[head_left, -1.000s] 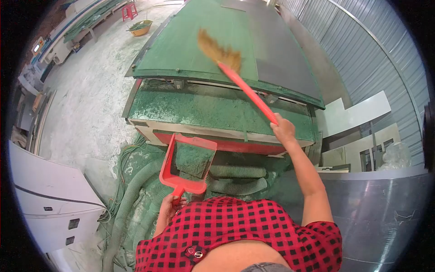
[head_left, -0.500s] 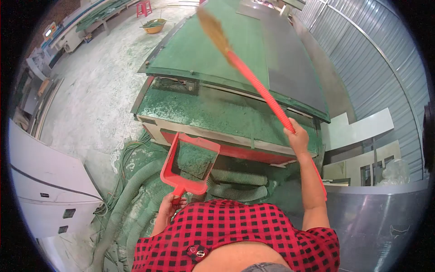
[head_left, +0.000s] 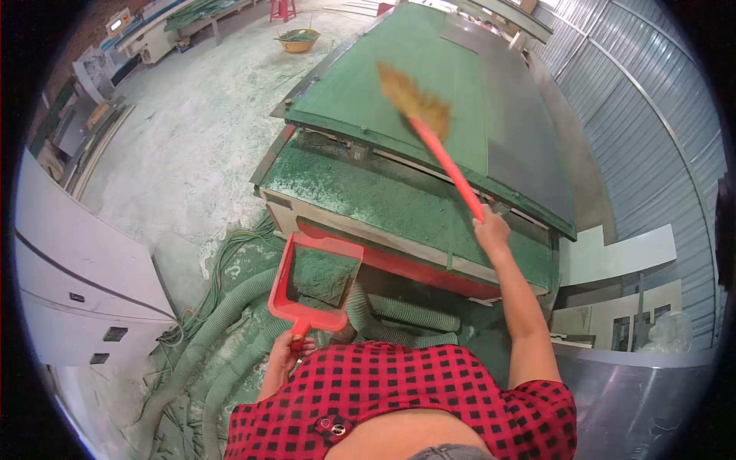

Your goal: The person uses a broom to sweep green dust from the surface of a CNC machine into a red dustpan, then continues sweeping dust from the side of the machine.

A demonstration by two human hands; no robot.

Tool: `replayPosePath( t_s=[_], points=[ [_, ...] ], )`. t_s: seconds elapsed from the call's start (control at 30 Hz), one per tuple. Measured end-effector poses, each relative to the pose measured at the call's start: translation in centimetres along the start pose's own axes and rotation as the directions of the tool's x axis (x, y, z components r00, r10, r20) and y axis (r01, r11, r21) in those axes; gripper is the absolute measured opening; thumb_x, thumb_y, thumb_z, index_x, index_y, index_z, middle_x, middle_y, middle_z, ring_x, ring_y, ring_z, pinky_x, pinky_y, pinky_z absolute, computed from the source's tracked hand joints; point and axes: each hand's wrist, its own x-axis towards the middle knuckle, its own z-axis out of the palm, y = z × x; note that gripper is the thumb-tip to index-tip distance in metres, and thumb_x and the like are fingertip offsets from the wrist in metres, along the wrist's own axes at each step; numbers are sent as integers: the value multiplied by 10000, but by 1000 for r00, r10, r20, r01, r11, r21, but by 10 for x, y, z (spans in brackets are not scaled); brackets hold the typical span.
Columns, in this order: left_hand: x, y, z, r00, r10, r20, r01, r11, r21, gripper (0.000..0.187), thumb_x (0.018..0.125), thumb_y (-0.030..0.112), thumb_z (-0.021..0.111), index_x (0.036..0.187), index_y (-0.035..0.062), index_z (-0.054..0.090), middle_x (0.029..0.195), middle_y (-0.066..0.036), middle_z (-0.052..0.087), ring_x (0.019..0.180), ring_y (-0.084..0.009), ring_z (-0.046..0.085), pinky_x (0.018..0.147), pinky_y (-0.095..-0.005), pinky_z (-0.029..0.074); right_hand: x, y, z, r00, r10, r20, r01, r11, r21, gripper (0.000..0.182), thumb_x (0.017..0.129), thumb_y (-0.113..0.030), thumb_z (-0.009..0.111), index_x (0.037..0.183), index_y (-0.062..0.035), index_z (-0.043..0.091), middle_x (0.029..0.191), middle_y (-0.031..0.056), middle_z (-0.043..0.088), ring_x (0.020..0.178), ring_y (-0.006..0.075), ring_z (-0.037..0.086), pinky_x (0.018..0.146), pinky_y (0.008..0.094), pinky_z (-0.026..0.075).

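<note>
My right hand (head_left: 491, 230) is closed round the red handle of a broom (head_left: 452, 170), whose straw bristles fan out, a little blurred, over the green-dusted machine table (head_left: 337, 100). Low on the left, my left hand (head_left: 291, 350) grips the short handle of a red dustpan (head_left: 322, 316). Grey-green dust (head_left: 320, 276) lies in the pan. The pan hangs in front of the machine's near edge, its open end toward the machine. Below the tabletop, a lower ledge (head_left: 345, 184) is thickly coated with green dust.
Ribbed hoses (head_left: 195, 349) and a bundle of cables (head_left: 230, 261) lie on the floor by the dustpan. A white cabinet (head_left: 84, 268) stands at left, a metal surface (head_left: 621, 406) at right. Farther back are a yellow basin (head_left: 297, 46) and a red stool (head_left: 282, 9).
The broom head has come down and to the right over the tabletop, with my right hand slightly lower. The dustpan stays nearly in place while the whole view has shifted a little.
</note>
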Motion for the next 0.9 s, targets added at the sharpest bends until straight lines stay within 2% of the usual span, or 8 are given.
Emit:
replayPosePath(
  t_s=[0.1, 0.2, 0.27, 0.33, 0.4, 0.63, 0.83, 0.9],
  points=[
    [3, 4, -3, 1000, 13, 5, -13, 1000, -6, 338, 783, 173, 529, 1075, 10, 479, 900, -179, 628, 751, -272, 638, 631, -368, 537, -7, -15, -4, 991, -86, 99, 78, 994, 81, 355, 757, -250, 596, 1083, -119, 540, 813, 183, 625, 785, 369, 608, 696, 475, 466],
    [1, 15, 8, 999, 25, -34, -25, 1000, 3, 337, 784, 172, 527, 1078, 13, 484, 900, -180, 629, 742, -270, 635, 626, -364, 537, -20, -12, -10, 982, -182, 55, 166, 961, 220, 449, 738, -256, 626, 1162, -138, 535, 878, 179, 629, 840, 348, 606, 734, 448, 467],
    [2, 19, 12, 997, 18, -76, -18, 1000, 3, 340, 784, 172, 527, 1081, 14, 487, 898, -179, 629, 734, -268, 633, 625, -363, 536, -30, -7, -12, 982, -190, -17, 187, 940, 284, 464, 732, -273, 635, 1166, -136, 543, 902, 177, 629, 862, 346, 602, 743, 438, 464],
    [7, 20, 12, 999, 38, -18, -38, 999, 23, 348, 781, 176, 533, 1086, 12, 491, 896, -180, 629, 732, -268, 631, 625, -365, 535, -30, -6, -20, 976, -201, -88, 219, 912, 348, 479, 726, -289, 644, 1170, -134, 551, 925, 174, 630, 885, 344, 597, 752, 428, 461],
    [8, 21, 13, 999, 35, -16, -35, 999, 9, 350, 780, 174, 533, 1086, 11, 492, 897, -180, 630, 733, -270, 632, 627, -368, 535, -28, -6, -30, 991, -106, -85, 134, 871, 473, 448, 722, -301, 654, 1132, -137, 580, 946, 164, 631, 888, 345, 598, 754, 416, 455],
    [11, 24, 3, 999, 54, -7, -54, 998, -9, 362, 764, 187, 535, 1079, 13, 496, 905, -181, 628, 743, -270, 634, 647, -382, 534, 39, -2, -48, 990, 40, -133, 19, 911, 411, 380, 745, -312, 620, 1089, -154, 600, 902, 160, 634, 855, 343, 605, 733, 432, 451],
    [1, 19, -19, 995, 90, -47, -92, 994, -51, 384, 753, 199, 544, 1081, 8, 487, 903, -177, 628, 748, -272, 634, 656, -379, 538, 106, 6, -18, 962, 236, -135, -221, 968, 122, 243, 778, -257, 547, 935, -86, 619, 865, 180, 642, 855, 382, 603, 739, 479, 461],
    [-7, 19, -20, 992, 101, -77, -106, 992, -71, 398, 753, 200, 547, 1095, 6, 486, 900, -174, 628, 751, -269, 634, 661, -378, 537, 120, -3, 4, 968, 237, -88, -229, 969, 91, 247, 777, -249, 551, 944, -78, 609, 866, 184, 641, 852, 379, 606, 738, 481, 466]
  ],
)
